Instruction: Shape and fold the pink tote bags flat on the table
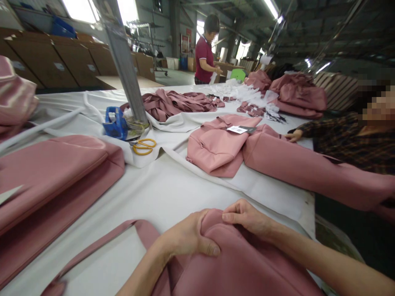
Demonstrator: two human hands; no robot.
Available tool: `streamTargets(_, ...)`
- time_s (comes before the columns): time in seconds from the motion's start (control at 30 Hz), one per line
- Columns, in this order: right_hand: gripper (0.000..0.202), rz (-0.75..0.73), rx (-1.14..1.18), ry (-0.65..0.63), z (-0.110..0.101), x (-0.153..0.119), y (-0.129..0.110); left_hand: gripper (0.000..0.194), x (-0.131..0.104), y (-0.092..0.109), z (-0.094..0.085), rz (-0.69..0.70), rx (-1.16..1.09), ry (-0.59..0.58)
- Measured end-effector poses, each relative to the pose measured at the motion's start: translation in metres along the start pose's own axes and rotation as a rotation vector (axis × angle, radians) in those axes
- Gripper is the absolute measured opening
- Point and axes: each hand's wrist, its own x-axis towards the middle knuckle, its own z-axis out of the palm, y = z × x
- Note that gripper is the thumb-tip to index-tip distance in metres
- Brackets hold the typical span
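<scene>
A pink bag [237, 263] lies at the table's near edge, partly cut off by the bottom of the view. My left hand [188, 234] grips its far edge, thumb on the near side and fingers hidden behind. Close by on the right, my right hand [243, 218] pinches the same edge between thumb and bent fingers. A long pink strap [123, 228] curves over the table left of my left forearm. Another pink bag [55, 176] lies farther left, with a pale tag on it.
Yellow-handled scissors [144, 146] and a blue tape dispenser [115, 123] lie near a grey post [123, 57]. Ahead, a pink bag [212, 150] carries a tag [237, 129]. A co-worker's hand [294, 135] touches a long pink bag [296, 164]. Piled straps [179, 102] lie behind; another person [205, 57] stands beyond.
</scene>
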Motion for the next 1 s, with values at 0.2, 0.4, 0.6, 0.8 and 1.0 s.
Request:
streamTargets(0.2, 0.038, -0.147, -0.189, 0.083, -0.003, 0.01, 0.003, 0.05, 0.002, -0.011, -0.006, 0.107, -0.042, -0.025)
streamTargets(0.4, 0.026, -0.195, -0.549, 0.005, 0.009, 0.009, -0.012, 0.04, 0.001, -0.009, -0.006, 0.087, 0.073, 0.019)
streamTargets(0.6, 0.029, -0.221, -0.666, 0.241, 0.014, 0.016, 0.022, 0.031, -0.011, 0.001, -0.015, -0.21, 0.378, 0.137)
streamTargets(0.8, 0.026, -0.315, -0.67, 0.223, 0.012, 0.01, 0.029, 0.024, -0.033, 0.001, -0.012, -0.187, 0.269, 0.287)
streamTargets(1.0, 0.015, -0.616, -0.689, 0.034, 0.007, -0.018, 0.017, 0.037, -0.074, 0.03, -0.012, -0.043, 0.091, 0.235)
